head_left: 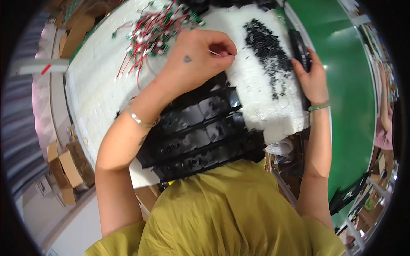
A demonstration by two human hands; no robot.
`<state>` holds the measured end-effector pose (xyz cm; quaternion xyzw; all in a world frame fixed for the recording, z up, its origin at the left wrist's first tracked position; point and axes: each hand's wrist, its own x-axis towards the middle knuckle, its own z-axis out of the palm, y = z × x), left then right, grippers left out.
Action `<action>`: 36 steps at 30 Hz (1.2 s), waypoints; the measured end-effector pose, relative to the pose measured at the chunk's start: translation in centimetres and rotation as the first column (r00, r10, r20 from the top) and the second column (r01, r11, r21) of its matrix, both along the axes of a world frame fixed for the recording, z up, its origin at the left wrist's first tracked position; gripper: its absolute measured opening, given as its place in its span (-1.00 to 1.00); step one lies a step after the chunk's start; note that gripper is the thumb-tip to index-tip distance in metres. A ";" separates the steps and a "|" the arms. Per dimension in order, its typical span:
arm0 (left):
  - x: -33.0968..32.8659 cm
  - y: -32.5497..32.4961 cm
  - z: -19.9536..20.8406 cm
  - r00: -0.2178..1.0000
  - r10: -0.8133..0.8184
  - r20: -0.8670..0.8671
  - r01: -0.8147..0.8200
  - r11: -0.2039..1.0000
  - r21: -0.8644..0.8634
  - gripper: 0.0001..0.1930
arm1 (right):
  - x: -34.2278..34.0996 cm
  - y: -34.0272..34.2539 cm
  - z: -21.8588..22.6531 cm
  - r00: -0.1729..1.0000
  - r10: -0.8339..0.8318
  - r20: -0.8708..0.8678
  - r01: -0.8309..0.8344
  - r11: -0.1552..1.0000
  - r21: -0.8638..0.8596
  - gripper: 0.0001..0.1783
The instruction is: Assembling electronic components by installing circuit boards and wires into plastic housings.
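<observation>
My left hand (200, 57) is raised over the middle of the white work surface, thumb and forefinger pinched together. A thin white wire (216, 53) shows within its curled fingers; what sits at the fingertips is too small to make out. Behind it lies a tangled heap of red and white wires with small green boards (149, 32). At the right, my right hand (314, 79) wraps round a long black tool (300, 49) whose exact kind is unclear. Rows of black plastic trays or housings (200, 132) lie in front of my body, partly under my left arm.
A pile of small black parts (265, 47) spreads over the white surface (252, 109) between my hands. More black pieces (226, 3) line the far edge. Green tabletop (350, 85) runs along the right. Cardboard boxes (70, 166) stand at the left; another person's arm (384, 111) shows far right.
</observation>
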<state>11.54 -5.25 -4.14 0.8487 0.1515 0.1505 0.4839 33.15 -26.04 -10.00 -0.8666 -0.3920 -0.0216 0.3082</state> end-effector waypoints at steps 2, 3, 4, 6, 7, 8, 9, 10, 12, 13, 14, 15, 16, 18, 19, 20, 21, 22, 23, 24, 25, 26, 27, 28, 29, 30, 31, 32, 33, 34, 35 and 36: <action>-3.4 -0.5 1.6 0.995 0.094 -0.028 -0.096 0.992 -0.078 -0.88 | 1.0 -0.1 -0.9 0.997 0.026 0.066 -0.026 1.000 -0.006 -0.40; -5.5 -1.2 2.3 0.987 0.156 -0.031 -0.159 0.976 -0.147 -0.88 | 0.9 0.0 -0.2 0.999 0.033 -0.019 -0.033 0.999 -0.012 -0.40; -7.7 -2.1 2.7 0.978 0.193 -0.074 -0.203 0.967 -0.155 -0.88 | 1.0 -0.1 0.5 0.995 0.033 -0.098 -0.035 0.999 -0.020 -0.40; -10.9 -3.6 3.5 0.974 0.206 -0.098 -0.187 0.967 0.174 -0.87 | 2.9 -1.5 0.1 0.999 -0.001 0.036 0.003 0.998 -0.059 -0.39; -12.6 -4.5 3.7 0.975 0.195 -0.102 -0.164 0.954 0.250 -0.86 | 2.9 -1.2 0.2 1.000 -0.006 0.017 0.008 0.996 -0.087 -0.38; -14.6 -5.5 3.3 0.978 0.180 -0.102 -0.139 0.937 0.320 -0.85 | 2.8 -0.8 0.3 1.000 -0.013 0.008 0.014 0.993 -0.118 -0.38; -16.5 -6.6 2.8 0.977 0.178 -0.121 -0.139 0.952 0.273 -0.81 | 2.8 -0.5 0.1 1.000 0.002 -0.018 -0.005 0.991 -0.136 -0.38; -18.0 -8.1 2.4 0.963 0.216 -0.161 -0.176 0.957 0.229 -0.79 | 2.8 -0.4 -0.1 1.000 -0.005 -0.024 0.001 0.986 -0.164 -0.38; -19.5 -10.3 1.5 0.960 0.234 -0.152 -0.188 0.945 0.269 -0.78 | 2.8 -0.3 -0.1 0.999 0.022 -0.033 -0.027 0.989 -0.146 -0.35; -19.8 -11.1 1.2 0.958 0.245 -0.149 -0.199 0.943 0.267 -0.78 | 3.0 -0.5 -0.3 0.999 0.033 -0.030 -0.037 0.988 -0.148 -0.35; -19.9 -11.7 0.9 0.962 0.245 -0.123 -0.207 0.944 0.255 -0.77 | 3.5 -0.6 -0.5 1.000 0.024 -0.010 -0.026 0.988 -0.150 -0.33; -19.8 -12.3 0.7 0.965 0.242 -0.096 -0.213 0.946 0.243 -0.76 | 3.6 -0.8 -0.5 1.000 0.013 0.010 -0.011 0.989 -0.150 -0.31; -19.6 -12.7 0.3 0.965 0.246 -0.089 -0.218 0.945 0.244 -0.76 | 3.4 -0.8 -0.4 1.000 0.016 0.017 -0.013 0.989 -0.148 -0.31; -19.0 -13.2 -0.4 0.957 0.284 -0.056 -0.249 0.908 0.337 -0.75 | 3.1 -0.8 -0.1 0.999 -0.027 -0.040 0.018 0.978 -0.208 -0.28; -18.6 -13.3 -0.3 0.953 0.294 -0.072 -0.253 0.904 0.345 -0.73 | 2.9 -0.8 0.0 0.997 -0.043 -0.057 0.030 0.977 -0.210 -0.28; -18.4 -13.3 -0.3 0.954 0.292 -0.070 -0.252 0.904 0.346 -0.73 | 2.7 -0.7 -0.1 0.998 -0.045 -0.054 0.033 0.977 -0.209 -0.28; -18.2 -13.3 -0.3 0.949 0.288 -0.132 -0.230 0.913 0.337 -0.73 | 2.5 -0.6 -0.3 0.999 -0.020 -0.028 0.015 0.985 -0.170 -0.36; -18.0 -13.3 -0.4 0.940 0.281 -0.193 -0.208 0.922 0.326 -0.73 | 2.3 -0.5 -0.3 1.000 0.002 0.002 -0.002 0.991 -0.133 -0.44; -17.9 -13.3 -0.5 0.941 0.278 -0.192 -0.206 0.923 0.326 -0.73 | 1.7 -0.3 0.2 1.000 -0.017 -0.015 0.014 0.986 -0.167 -0.44; -17.8 -13.3 -0.6 0.940 0.274 -0.202 -0.202 0.926 0.319 -0.73 | 1.7 -0.3 0.2 1.000 -0.019 -0.014 0.017 0.986 -0.166 -0.44; -17.7 -13.3 -0.7 0.938 0.271 -0.214 -0.197 0.929 0.313 -0.74 | 1.7 -0.2 0.3 1.000 -0.018 -0.010 0.016 0.985 -0.172 -0.44; -17.6 -13.3 -0.8 0.938 0.271 -0.215 -0.196 0.929 0.315 -0.74 | 1.7 -0.2 0.3 1.000 -0.017 -0.006 0.015 0.984 -0.178 -0.44; -17.6 -13.4 -1.0 0.942 0.260 -0.213 -0.177 0.923 0.342 -0.75 | 1.9 -0.2 0.4 1.000 -0.018 -0.007 0.016 0.984 -0.176 -0.44; -17.6 -13.5 -1.2 0.946 0.247 -0.211 -0.157 0.917 0.368 -0.76 | 1.9 -0.2 0.4 0.999 -0.027 -0.017 0.023 0.984 -0.177 -0.42; -17.5 -13.6 -1.3 0.947 0.244 -0.210 -0.155 0.917 0.368 -0.76 | 2.0 -0.3 0.5 0.999 -0.036 -0.026 0.031 0.984 -0.178 -0.39; -17.5 -13.8 -1.4 0.945 0.259 -0.198 -0.168 0.907 0.387 -0.77 | 2.3 -0.3 0.6 0.999 -0.040 -0.022 0.035 0.984 -0.177 -0.39; -17.4 -13.9 -1.4 0.946 0.268 -0.181 -0.178 0.898 0.402 -0.78 | 2.7 -0.5 0.6 0.996 -0.048 0.080 0.064 0.976 -0.207 -0.33; -17.3 -14.0 -1.2 0.951 0.258 -0.169 -0.173 0.901 0.398 -0.78 | 2.8 -0.7 1.0 0.981 -0.054 0.185 0.097 0.968 -0.233 -0.27; -17.5 -14.1 -0.8 0.952 0.253 -0.174 -0.150 0.878 0.454 -0.78 | 2.6 -1.0 1.4 0.971 -0.041 0.237 0.112 0.949 -0.295 -0.26; -17.3 -14.1 -0.7 0.954 0.250 -0.165 -0.134 0.849 0.511 -0.77 | 1.6 -0.8 2.1 0.971 -0.091 0.220 0.171 0.908 -0.382 -0.30; -17.4 -14.4 -0.5 0.935 0.300 -0.191 -0.138 0.801 0.583 -0.79 | 1.4 -0.2 1.7 0.986 -0.113 0.120 0.153 0.895 -0.418 -0.32; -17.5 -14.6 -0.7 0.920 0.342 -0.191 -0.163 0.777 0.607 -0.78 | 1.5 0.3 1.0 0.994 -0.085 0.064 0.102 0.919 -0.380 -0.30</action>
